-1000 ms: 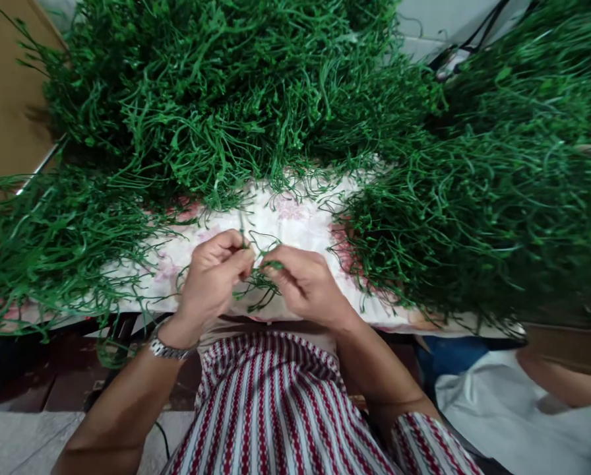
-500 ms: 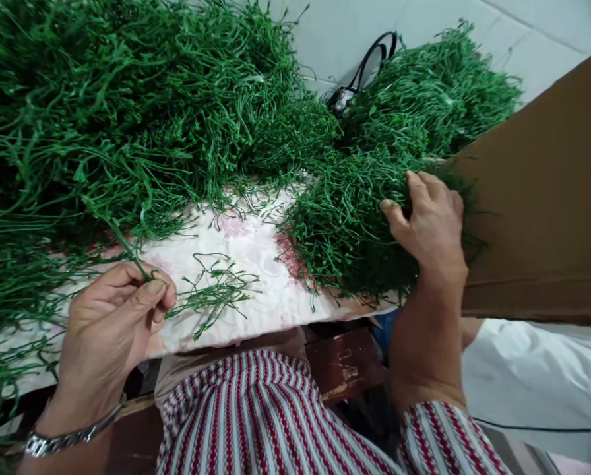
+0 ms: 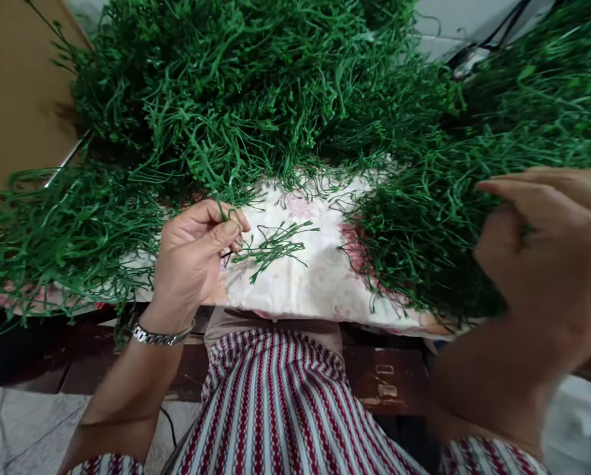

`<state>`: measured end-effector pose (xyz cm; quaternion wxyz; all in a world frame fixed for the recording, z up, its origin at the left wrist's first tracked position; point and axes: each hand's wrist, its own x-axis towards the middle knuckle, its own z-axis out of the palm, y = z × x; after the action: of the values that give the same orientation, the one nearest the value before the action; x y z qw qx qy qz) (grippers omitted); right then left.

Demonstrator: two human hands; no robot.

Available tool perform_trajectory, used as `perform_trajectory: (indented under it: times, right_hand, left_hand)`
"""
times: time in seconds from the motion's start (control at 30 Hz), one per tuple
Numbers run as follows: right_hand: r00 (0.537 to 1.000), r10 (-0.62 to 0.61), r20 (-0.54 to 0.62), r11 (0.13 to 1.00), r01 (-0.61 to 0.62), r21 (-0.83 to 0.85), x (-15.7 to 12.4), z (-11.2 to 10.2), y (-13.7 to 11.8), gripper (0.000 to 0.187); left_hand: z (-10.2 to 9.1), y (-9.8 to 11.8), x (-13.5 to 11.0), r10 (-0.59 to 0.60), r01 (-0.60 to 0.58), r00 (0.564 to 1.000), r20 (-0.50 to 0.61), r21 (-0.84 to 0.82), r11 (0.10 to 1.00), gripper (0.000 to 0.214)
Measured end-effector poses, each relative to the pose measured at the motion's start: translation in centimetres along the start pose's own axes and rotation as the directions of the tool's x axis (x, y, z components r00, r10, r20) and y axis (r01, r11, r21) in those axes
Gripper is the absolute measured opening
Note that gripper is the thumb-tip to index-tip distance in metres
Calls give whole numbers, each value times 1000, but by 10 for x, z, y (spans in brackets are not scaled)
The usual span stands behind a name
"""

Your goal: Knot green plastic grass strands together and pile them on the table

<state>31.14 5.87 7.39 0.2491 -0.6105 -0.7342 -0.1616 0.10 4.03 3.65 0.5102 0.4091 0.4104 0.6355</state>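
The left hand (image 3: pixel 196 257) is in the middle left of the frame. Its fingers are curled and the thumb presses against the forefinger, so it pinches the ends of one small bunch (image 3: pixel 273 247) of thin green stems. This bunch fans out to the right of the hand and lies on one flowered cloth (image 3: pixel 320 290) near the centre of the frame.

The right hand (image 3: pixel 547 264) is at the right edge, large and blurred. Its fingers stretch toward the left over the right pile (image 3: pixel 438 218) of green stems. I cannot tell whether it grips any stems.

I count three big piles of the same stems around the cloth. These are the right pile, the top pile (image 3: pixel 236 99) and the left pile (image 3: pixel 62 231). The three piles run into each other at their edges.

One metal watch (image 3: pixel 161 335) is on the left wrist. One striped shirt (image 3: pixel 276 409) fills the lower centre. One brown board (image 3: pixel 13 99) stands in the upper left corner.
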Motion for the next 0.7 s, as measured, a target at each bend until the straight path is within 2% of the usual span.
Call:
perform_trajectory:
  times: [0.07, 0.1, 0.13, 0.2, 0.27, 0.3, 0.37, 0.47, 0.53, 0.7]
  right_hand:
    - [976, -215, -18, 961, 215, 173, 1, 19, -32, 27]
    - [928, -373, -7, 884, 358, 301, 1, 29, -50, 24]
    - [854, -519, 47, 799, 464, 383, 0, 40, -67, 28]
    - [731, -668, 135, 702, 561, 438, -3, 63, -97, 31]
    - [693, -687, 216, 695, 540, 475, -7, 81, -115, 17]
    - [685, -683, 253, 697, 507, 507, -9, 87, -118, 16]
    - [704, -655, 273, 690, 411, 596, -12, 94, -118, 18]
    - [786, -569, 240, 637, 237, 733, -13, 95, -111, 18]
    - [822, -513, 248, 605, 141, 784, -12, 92, -108, 17]
    - [819, -500, 283, 571, 66, 818, -12, 86, -109, 16]
  left_hand:
    - [4, 1, 0, -20, 20, 1000, 2, -10, 1000, 14]
    - [7, 1, -1, -29, 29, 1000, 10, -15, 999, 13]
    - [10, 2, -1, -35, 36, 999, 20, -20, 999, 13]
    - [14, 5, -1, -33, 34, 999, 38, -21, 999, 12]
    - [14, 8, 3, 3, -5, 999, 42, 32, 999, 10]
    - [12, 9, 6, 44, -46, 998, 36, 84, 995, 9]
    - [5, 9, 13, 131, -130, 991, 10, 220, 967, 8]
    - [-10, 7, 21, 247, -199, 965, -90, 362, 911, 18]
    - [-17, 4, 20, 283, -204, 950, -132, 426, 881, 18]
    - [-19, -4, -9, 299, -193, 951, -84, 596, 780, 12]
